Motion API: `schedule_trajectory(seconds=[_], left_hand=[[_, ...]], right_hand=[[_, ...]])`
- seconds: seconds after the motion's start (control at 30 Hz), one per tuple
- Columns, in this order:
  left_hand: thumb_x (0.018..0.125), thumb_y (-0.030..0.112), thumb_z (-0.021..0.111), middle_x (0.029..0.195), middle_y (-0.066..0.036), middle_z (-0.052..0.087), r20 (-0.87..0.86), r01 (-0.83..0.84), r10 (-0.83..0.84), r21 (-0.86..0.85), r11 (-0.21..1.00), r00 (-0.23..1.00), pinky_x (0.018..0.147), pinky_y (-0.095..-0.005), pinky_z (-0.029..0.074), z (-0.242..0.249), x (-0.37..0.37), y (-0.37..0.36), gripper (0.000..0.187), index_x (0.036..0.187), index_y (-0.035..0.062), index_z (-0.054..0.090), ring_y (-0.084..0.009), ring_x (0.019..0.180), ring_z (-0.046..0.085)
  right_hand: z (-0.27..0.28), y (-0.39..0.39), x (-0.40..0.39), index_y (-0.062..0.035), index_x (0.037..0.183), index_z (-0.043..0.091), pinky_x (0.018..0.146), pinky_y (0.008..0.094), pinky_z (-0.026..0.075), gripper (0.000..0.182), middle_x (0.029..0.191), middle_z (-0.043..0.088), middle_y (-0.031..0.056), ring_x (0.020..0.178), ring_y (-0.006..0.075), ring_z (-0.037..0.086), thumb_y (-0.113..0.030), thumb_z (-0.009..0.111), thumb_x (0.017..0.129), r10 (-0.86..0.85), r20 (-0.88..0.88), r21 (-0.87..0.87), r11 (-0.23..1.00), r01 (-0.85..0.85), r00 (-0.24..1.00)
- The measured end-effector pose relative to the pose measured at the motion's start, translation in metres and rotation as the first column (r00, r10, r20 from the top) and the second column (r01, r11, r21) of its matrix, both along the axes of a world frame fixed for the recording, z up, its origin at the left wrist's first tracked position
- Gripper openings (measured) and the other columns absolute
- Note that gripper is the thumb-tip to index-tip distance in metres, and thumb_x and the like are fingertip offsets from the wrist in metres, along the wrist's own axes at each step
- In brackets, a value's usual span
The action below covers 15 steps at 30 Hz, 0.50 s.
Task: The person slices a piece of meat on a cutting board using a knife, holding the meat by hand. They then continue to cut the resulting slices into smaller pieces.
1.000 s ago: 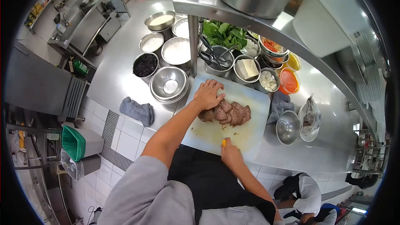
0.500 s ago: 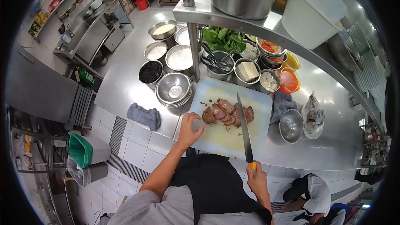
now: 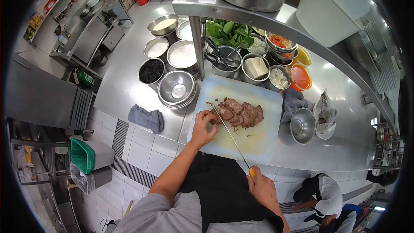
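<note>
Brown cooked meat (image 3: 241,113), cut into thick slices, lies on a white cutting board (image 3: 258,146). My left hand (image 3: 203,128) has its fingers curled on the leftmost end of the meat, partly hiding that piece. My right hand (image 3: 262,186) grips the yellow handle of a long kitchen knife (image 3: 233,139). Its blade is seen nearly edge-on and slants up and left across the board. The tip end lies over the left part of the meat, close to my left fingers. Small meat scraps are scattered around the slices.
Behind the board stand steel containers, one with a white block (image 3: 255,67), plus green leaves (image 3: 228,33). Stacked steel bowls (image 3: 177,87) and a grey cloth (image 3: 146,118) are at left; another bowl (image 3: 302,125) at right. A steel shelf (image 3: 241,15) overhangs. Another person (image 3: 330,196) is lower right.
My left hand has moved up and right onto the meat's left end. The knife has swung left from the right-hand slices to that end, its blade turned edge-on.
</note>
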<state>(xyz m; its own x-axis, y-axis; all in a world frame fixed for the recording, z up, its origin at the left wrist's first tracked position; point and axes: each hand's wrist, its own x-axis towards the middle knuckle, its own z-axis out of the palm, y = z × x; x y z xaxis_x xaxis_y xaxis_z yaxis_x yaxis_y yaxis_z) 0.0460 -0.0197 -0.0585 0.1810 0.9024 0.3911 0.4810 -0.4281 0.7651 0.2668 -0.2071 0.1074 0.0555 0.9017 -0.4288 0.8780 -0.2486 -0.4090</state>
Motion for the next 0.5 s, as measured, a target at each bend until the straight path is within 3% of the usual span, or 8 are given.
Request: schedule_trajectory(seconds=[0.07, 0.2, 0.5], left_hand=[[0.072, 0.003, 0.070, 0.112, -0.016, 0.055, 0.004, -0.002, 0.002, -0.003, 1.000, 1.000, 0.093, -0.0433, 0.046, 0.001, 0.000, 0.001, 0.038, 0.108, 0.0059, 0.060, -0.0342, 0.107, 0.054], [0.070, 0.006, 0.070, 0.109, -0.014, 0.056, 0.055, -0.031, 0.033, -0.027, 0.999, 0.998, 0.091, -0.0432, 0.047, 0.003, 0.003, 0.001, 0.033, 0.103, 0.0073, 0.065, -0.0336, 0.102, 0.054], [0.069, 0.007, 0.070, 0.107, -0.013, 0.057, -0.003, -0.069, 0.069, -0.056, 0.996, 0.998, 0.088, -0.0423, 0.048, 0.002, 0.006, 0.002, 0.035, 0.103, 0.0073, 0.066, -0.0327, 0.100, 0.055]], right_hand=[[0.004, -0.001, 0.002, -0.0101, 0.128, 0.046, 0.064, 0.0524, 0.056, 0.040, 0.077, 0.070, 0.0216, 0.069, 0.0435, 0.069, -0.029, 0.063, 0.096, 0.038, 0.028, -0.009, 0.999, -0.038, 0.999], [0.020, 0.002, 0.006, -0.0105, 0.127, 0.046, 0.063, 0.0524, 0.056, 0.040, 0.076, 0.070, 0.0209, 0.068, 0.0427, 0.069, -0.029, 0.063, 0.096, 0.068, 0.052, -0.074, 0.995, -0.064, 0.996], [0.038, 0.033, -0.004, -0.0029, 0.118, 0.047, 0.059, 0.0511, 0.056, 0.035, 0.068, 0.067, 0.0213, 0.063, 0.0419, 0.069, -0.029, 0.059, 0.099, 0.164, 0.114, -0.285, 0.950, -0.126, 0.980]])
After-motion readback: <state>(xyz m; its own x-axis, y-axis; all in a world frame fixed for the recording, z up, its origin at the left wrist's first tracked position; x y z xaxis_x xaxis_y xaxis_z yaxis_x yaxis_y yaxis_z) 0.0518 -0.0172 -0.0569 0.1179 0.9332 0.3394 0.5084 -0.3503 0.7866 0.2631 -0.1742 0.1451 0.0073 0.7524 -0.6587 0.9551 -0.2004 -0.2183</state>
